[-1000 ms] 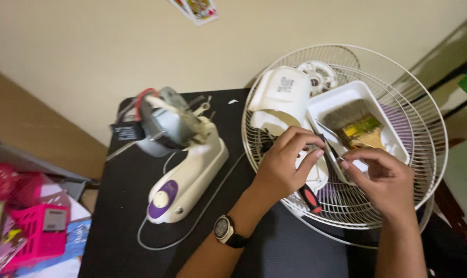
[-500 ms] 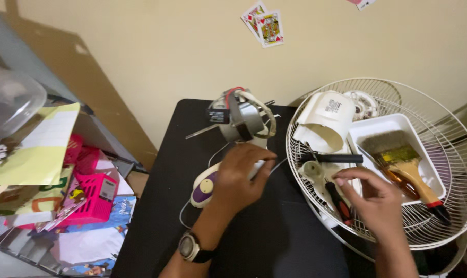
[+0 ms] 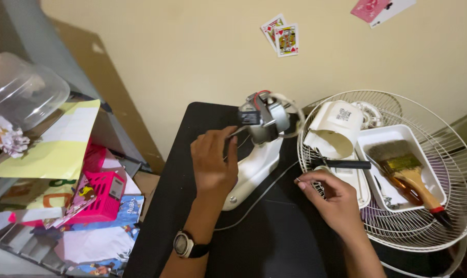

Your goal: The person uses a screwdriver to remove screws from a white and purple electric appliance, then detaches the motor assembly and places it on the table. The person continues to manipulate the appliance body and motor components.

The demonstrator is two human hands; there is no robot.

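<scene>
A white fan body [image 3: 254, 172] lies on the black table [image 3: 192, 226], its bare motor [image 3: 268, 121] with red and black wires at the far end. My left hand [image 3: 213, 162], with a wristwatch, is closed over the body's left side, fingertips up near the motor. My right hand [image 3: 334, 198] hovers at the near-left rim of the wire fan guard [image 3: 450, 234], fingers curled together; I see nothing in them. Just beyond it a black-handled screwdriver [image 3: 344, 163] lies across the guard.
Inside the guard sit a white motor cover [image 3: 334, 128] and a white tray [image 3: 367, 146] holding a paintbrush [image 3: 406, 172]. Pink boxes and papers [image 3: 97, 198] crowd the shelf at left. Playing cards [image 3: 281, 38] hang on the wall behind.
My left hand left the guard, settled on the fan body, then slid up toward the motor. My right hand drew back from the tray to the guard's near rim.
</scene>
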